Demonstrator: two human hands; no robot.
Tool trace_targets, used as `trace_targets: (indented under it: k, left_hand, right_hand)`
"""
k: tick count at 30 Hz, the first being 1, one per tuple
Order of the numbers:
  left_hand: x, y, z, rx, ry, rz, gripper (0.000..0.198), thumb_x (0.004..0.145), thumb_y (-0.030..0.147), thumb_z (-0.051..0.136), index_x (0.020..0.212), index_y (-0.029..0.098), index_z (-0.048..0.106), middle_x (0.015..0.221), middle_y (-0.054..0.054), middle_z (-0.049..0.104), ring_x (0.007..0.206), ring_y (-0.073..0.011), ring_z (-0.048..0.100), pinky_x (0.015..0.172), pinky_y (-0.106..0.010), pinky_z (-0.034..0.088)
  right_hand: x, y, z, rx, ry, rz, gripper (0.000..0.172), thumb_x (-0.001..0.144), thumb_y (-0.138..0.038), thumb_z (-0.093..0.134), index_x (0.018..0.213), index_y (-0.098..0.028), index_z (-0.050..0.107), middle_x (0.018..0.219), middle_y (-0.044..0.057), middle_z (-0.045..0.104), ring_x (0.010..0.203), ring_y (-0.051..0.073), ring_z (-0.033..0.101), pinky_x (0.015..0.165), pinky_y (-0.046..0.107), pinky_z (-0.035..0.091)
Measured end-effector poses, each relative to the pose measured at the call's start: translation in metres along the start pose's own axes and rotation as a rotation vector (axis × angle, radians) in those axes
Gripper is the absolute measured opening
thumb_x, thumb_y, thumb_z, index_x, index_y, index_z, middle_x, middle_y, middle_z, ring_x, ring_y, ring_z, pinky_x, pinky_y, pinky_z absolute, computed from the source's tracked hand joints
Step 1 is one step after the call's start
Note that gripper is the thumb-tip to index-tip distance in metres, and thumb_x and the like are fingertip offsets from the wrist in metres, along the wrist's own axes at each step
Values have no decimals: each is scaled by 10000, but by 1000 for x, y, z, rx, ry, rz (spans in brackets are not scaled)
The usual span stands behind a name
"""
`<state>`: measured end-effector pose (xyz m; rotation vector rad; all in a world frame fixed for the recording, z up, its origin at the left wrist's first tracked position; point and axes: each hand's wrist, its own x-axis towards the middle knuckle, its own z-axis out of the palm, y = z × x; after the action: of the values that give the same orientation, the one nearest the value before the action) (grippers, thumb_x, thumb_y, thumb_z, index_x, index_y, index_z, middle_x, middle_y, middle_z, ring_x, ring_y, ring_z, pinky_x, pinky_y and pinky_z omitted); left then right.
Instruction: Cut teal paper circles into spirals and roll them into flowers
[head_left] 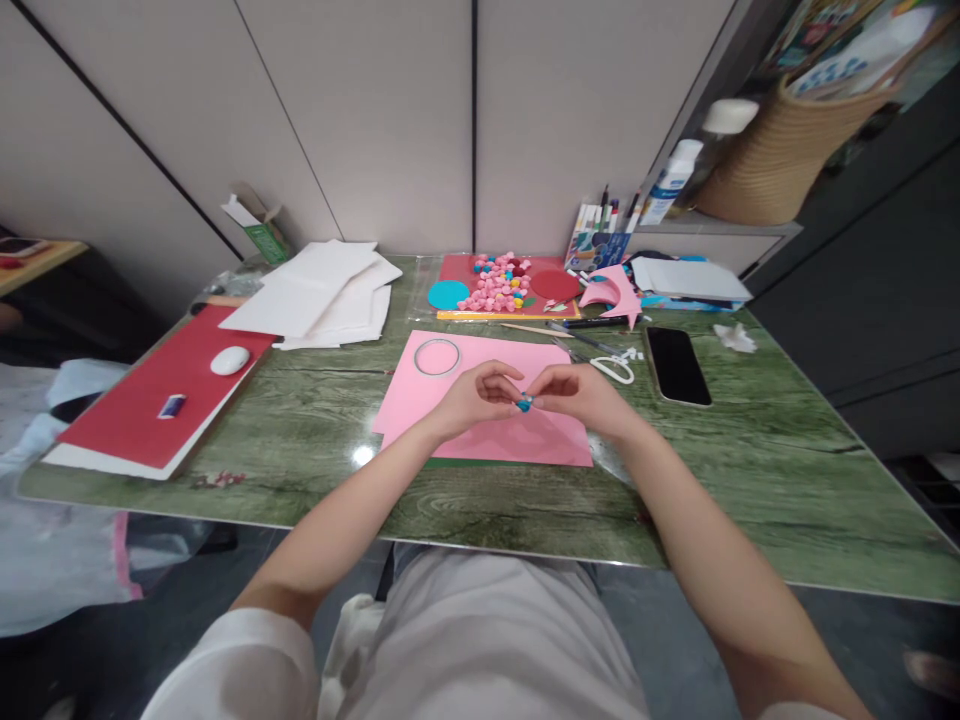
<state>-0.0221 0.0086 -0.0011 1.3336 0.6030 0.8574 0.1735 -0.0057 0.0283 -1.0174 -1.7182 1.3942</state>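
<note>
Between the fingertips of both hands is a small blue folded piece point(524, 403), held just above a pink paper sheet point(480, 440). My left hand point(480, 395) pinches it from the left, and my right hand point(574, 395) grips its other side with thumb and forefinger. Its exact shape is too small to make out. On the pink sheet, left of my hands, lies a thin round ring point(437, 341). Behind, small pink, blue and yellow pieces point(499, 292) are heaped on a red sheet, beside a blue paper circle point(448, 295) and a red circle point(555, 284).
White-handled scissors point(613, 370), a pencil point(534, 330) and a phone point(679, 366) lie to the right. White papers point(315, 290) and a red sheet point(165, 390) with a white mouse point(229, 360) are at left. A pink paper scrap point(615, 292) lies near the pen box point(595, 245).
</note>
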Motion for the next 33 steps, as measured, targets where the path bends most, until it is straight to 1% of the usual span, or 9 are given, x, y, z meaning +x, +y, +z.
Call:
trace_targets:
  k: [5,7,10,12,14,18,28,33]
  left_hand:
    - [0,0,1,-11,-2,19,427,588,153,724,970,152,532,763,-32,655,738,-120,615,715,-267,461]
    - [0,0,1,-16,-8,23,422,589,144,722,967,150,533,767,-32,654,740,-117,615,717,-263,462]
    - [0,0,1,-29,-15,20,418,586,140,722,959,149,533,770,-31,653,748,-120,617,724,-270,466]
    - [0,0,1,-37,-14,19,423,582,140,724,958,149,532,764,-28,652,748,-123,618,728,-276,469]
    - [0,1,0,-35,-11,15,428,581,142,724,962,149,530,761,-29,651,748,-126,619,732,-281,470]
    - [0,2,0,-21,-8,6,432,582,157,723,967,148,528,768,-36,650,748,-128,618,740,-289,471]
    - [-1,3,3,-53,-10,-12,441,579,173,732,968,143,527,755,-34,653,733,-130,621,713,-280,470]
    - [-1,2,3,-78,-8,-18,461,564,180,742,971,142,528,748,-34,654,722,-128,619,723,-285,466]
  right_hand:
    - [0,2,0,-15,20,-11,79,663,-216,663,699,-152,635,713,20,635,667,127,568,674,275,448]
    - [1,3,0,2,19,-10,106,661,-227,668,731,-155,635,726,19,633,676,130,571,677,278,450]
    - [1,3,-1,36,-1,-8,199,656,-252,680,829,-165,635,808,32,640,741,145,584,716,292,458]
    - [1,3,-1,46,-22,-9,226,665,-264,677,867,-170,638,854,41,643,786,154,588,749,303,458]
    - [1,2,-1,44,-27,-8,208,677,-273,668,857,-172,646,856,41,648,799,159,591,764,312,457]
    - [1,1,-1,21,-5,9,182,675,-287,670,818,-175,656,816,34,658,768,162,598,751,321,461]
    - [1,2,2,26,3,-16,185,686,-299,667,824,-176,657,828,36,662,770,158,596,743,308,460]
    - [1,0,2,-25,11,-11,201,676,-328,669,810,-179,664,826,41,674,784,178,608,748,324,460]
